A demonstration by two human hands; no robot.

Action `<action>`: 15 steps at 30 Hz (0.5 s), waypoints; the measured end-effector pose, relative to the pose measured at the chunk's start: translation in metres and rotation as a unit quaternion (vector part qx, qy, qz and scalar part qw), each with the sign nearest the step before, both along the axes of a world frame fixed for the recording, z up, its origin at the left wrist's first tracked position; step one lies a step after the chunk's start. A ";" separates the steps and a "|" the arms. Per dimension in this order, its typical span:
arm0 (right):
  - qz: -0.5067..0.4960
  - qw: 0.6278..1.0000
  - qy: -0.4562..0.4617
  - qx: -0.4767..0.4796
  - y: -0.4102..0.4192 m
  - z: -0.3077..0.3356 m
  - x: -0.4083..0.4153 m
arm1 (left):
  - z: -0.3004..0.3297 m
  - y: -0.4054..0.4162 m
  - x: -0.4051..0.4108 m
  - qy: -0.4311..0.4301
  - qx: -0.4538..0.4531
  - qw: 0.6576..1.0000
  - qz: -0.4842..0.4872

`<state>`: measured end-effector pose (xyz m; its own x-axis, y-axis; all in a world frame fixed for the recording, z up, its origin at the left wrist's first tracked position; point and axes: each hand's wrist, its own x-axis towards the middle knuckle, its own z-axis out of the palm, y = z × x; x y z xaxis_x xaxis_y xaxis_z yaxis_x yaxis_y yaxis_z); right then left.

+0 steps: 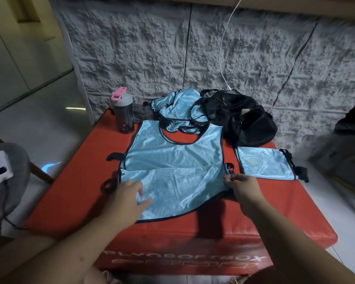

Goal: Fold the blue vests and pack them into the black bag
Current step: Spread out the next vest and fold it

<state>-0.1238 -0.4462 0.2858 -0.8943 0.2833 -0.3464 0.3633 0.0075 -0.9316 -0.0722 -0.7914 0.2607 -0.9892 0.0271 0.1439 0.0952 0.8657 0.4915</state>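
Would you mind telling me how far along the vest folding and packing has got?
Done: one folded light-blue mesh vest lies on the red padded box. In hand: a spread-out blue vest, bottom edge folded up; the left hand presses it, the right hand pinches its side. Left: a crumpled blue vest pile and all packing into the black fabric bag.
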 end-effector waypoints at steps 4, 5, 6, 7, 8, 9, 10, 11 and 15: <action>0.018 0.996 0.011 -0.090 -0.003 0.008 0.005 | -0.016 0.026 0.015 -0.050 -0.106 0.986 -0.115; 0.022 0.992 0.015 -0.121 -0.003 0.012 0.006 | -0.021 0.031 0.016 -0.048 -0.130 0.985 -0.108; 0.023 0.988 0.020 -0.149 -0.002 0.015 0.007 | -0.022 0.036 0.017 -0.037 -0.143 0.984 -0.099; 0.019 0.984 0.023 -0.174 -0.001 0.017 0.006 | -0.023 0.041 0.015 -0.019 -0.149 0.984 -0.091; 0.013 0.980 0.024 -0.198 0.000 0.020 0.005 | -0.022 0.043 0.014 -0.008 -0.155 0.984 -0.088; 0.008 0.975 0.021 -0.221 0.002 0.022 0.004 | -0.021 0.044 0.012 -0.008 -0.162 0.983 -0.084; 0.009 0.970 0.018 -0.242 0.004 0.023 0.003 | -0.021 0.043 0.010 -0.020 -0.161 0.984 -0.081; 0.016 0.966 0.014 -0.258 0.006 0.024 0.002 | -0.020 0.041 0.008 -0.029 -0.148 0.986 -0.077; 0.049 0.967 0.032 -0.250 0.011 0.025 0.001 | -0.019 0.029 -0.003 -0.067 -0.029 0.997 -0.016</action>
